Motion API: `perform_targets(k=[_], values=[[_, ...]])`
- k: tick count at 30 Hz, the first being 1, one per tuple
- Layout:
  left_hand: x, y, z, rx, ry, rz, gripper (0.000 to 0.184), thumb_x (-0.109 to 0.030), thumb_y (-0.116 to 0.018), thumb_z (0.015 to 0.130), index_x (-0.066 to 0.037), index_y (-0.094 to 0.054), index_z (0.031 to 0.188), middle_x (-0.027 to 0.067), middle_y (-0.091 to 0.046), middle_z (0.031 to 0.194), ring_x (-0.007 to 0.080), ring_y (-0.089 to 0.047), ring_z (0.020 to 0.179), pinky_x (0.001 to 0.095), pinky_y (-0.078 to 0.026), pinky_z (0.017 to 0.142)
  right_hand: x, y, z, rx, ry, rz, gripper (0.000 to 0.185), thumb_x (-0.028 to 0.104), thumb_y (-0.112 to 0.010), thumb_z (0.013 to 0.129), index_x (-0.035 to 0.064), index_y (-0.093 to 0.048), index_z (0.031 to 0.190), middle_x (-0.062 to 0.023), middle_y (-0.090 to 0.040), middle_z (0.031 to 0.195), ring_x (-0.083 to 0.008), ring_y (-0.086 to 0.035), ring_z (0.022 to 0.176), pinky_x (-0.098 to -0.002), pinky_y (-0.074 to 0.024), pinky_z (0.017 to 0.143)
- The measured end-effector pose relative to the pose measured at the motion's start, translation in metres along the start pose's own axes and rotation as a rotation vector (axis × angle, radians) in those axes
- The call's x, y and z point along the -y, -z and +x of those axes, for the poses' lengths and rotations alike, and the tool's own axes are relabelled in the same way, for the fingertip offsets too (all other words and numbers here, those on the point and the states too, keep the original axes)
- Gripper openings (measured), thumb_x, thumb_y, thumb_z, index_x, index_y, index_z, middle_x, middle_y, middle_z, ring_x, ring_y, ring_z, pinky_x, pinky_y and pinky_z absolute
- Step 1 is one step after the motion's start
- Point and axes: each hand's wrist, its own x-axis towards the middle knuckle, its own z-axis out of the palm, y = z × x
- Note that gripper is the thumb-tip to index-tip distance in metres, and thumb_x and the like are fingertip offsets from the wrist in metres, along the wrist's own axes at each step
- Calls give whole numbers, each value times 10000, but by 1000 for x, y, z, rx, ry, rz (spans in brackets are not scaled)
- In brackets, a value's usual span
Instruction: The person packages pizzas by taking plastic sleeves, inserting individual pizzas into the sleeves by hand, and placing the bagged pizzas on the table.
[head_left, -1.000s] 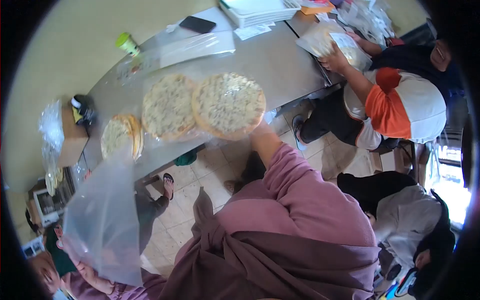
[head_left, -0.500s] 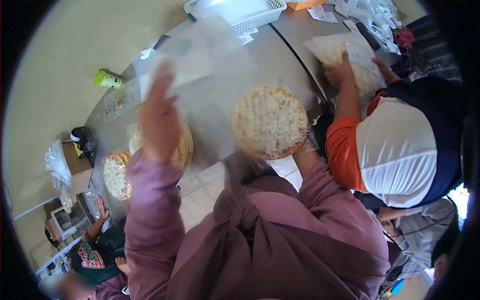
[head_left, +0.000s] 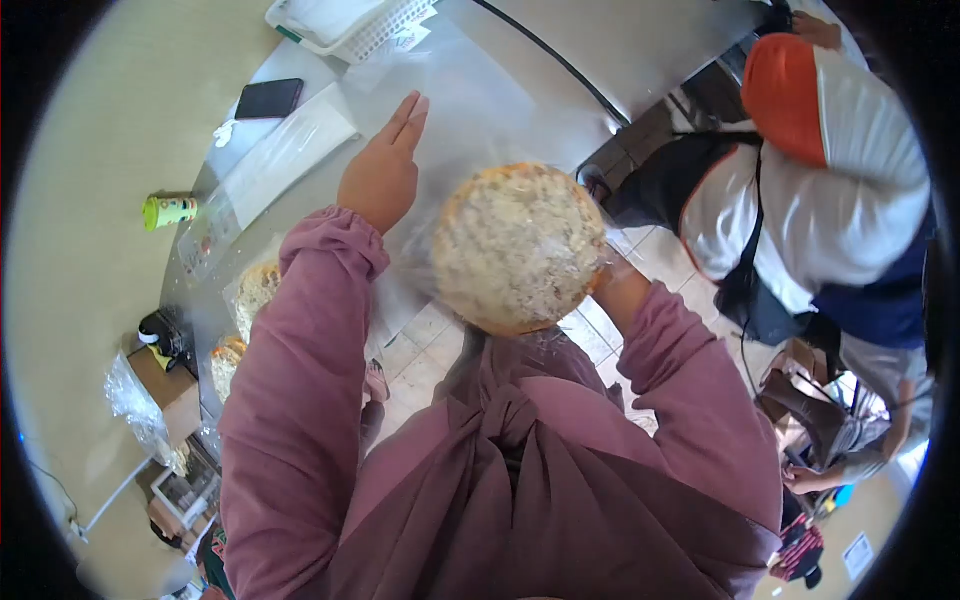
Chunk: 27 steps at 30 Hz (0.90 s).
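Note:
A round pizza topped with grated cheese is tilted toward me near the table's edge. My right hand grips its lower right rim, with the fingers partly hidden behind the pizza. Thin clear plastic shows around the rim. My left hand is over the table to the left of the pizza, with two fingers stretched out and the others hidden. Beneath and beyond it spreads a clear plastic bag. Whether the pizza is inside this bag, I cannot tell.
More pizzas lie left, partly behind my sleeve. A stack of plastic bags, a phone, a green cup and a white basket are along the far side. A co-worker stands right.
My left hand, blurred earlier with a raised plastic bag beyond it, is now lower over the table. The pizza stays in my right hand. My view has shifted, and the co-worker has turned away.

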Motion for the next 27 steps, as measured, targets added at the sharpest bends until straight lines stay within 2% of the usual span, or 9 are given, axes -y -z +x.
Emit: perform_targets(k=[4,6,9,12,19,21,22,24,27], values=[[-7,7,-35,8,-182,36,628,79,-413,723,-123,-344,1313,28,-320,1388,318,-533,1011,372,-468,793,-38,1,2,63,21,-22,467,369,-344,915,59,-427,1254,-147,-476,1249,-305,-468,1133,-464,-396,945],[-5,17,-50,116,-251,34,605,77,-442,706,-100,-379,1281,28,-349,1369,275,-506,1072,363,-457,830,-57,1,9,78,54,-4,466,368,-345,914,60,-428,1254,-147,-476,1248,-305,-469,1132,-465,-396,945],[-4,32,-61,141,-405,52,594,74,-452,708,-114,-404,1269,39,-387,1345,261,-493,1096,352,-441,871,-65,-6,4,86,148,34,465,367,-347,913,60,-429,1252,-146,-477,1247,-305,-470,1130,-465,-396,945],[-2,34,-77,152,-453,61,542,58,-462,717,-113,-449,1231,46,-403,1334,252,-492,1101,340,-432,892,-72,-11,-4,95,266,60,464,367,-349,912,61,-430,1251,-146,-478,1246,-306,-471,1129,-466,-397,944],[-6,15,-92,-68,-522,86,453,27,-476,725,-107,-511,1156,76,-461,1258,282,-503,1066,346,-462,839,-82,-20,0,122,508,83,461,365,-352,910,62,-433,1248,-146,-480,1243,-307,-474,1126,-467,-397,943],[-4,3,-98,-325,-409,-34,274,-36,-499,737,-76,-548,1004,102,-535,1079,294,-531,959,365,-480,751,-84,-21,0,120,558,90,460,364,-354,910,62,-434,1247,-146,-480,1242,-307,-475,1125,-468,-398,943],[-6,1,-102,-329,-421,-37,274,-36,-499,737,-76,-548,1004,102,-535,1079,294,-531,959,365,-480,751,-85,-25,-4,111,575,96,453,359,-357,908,63,-438,1242,-147,-483,1238,-309,-478,1120,-467,-399,941],[-6,-2,-108,-163,-231,201,106,-115,-514,753,-61,-523,844,98,-547,890,293,-535,838,386,-473,674,-86,-31,-9,85,610,119,433,342,-369,902,66,-451,1226,-149,-492,1224,-316,-488,1104,-464,-404,937],[-15,-15,-119,-178,-333,110,84,-147,-510,763,-67,-492,780,86,-529,776,292,-526,753,406,-460,623,-83,-20,26,145,739,196,495,428,-366,870,69,-470,1195,-150,-508,1192,-333,-499,1077,-480,-405,926]])
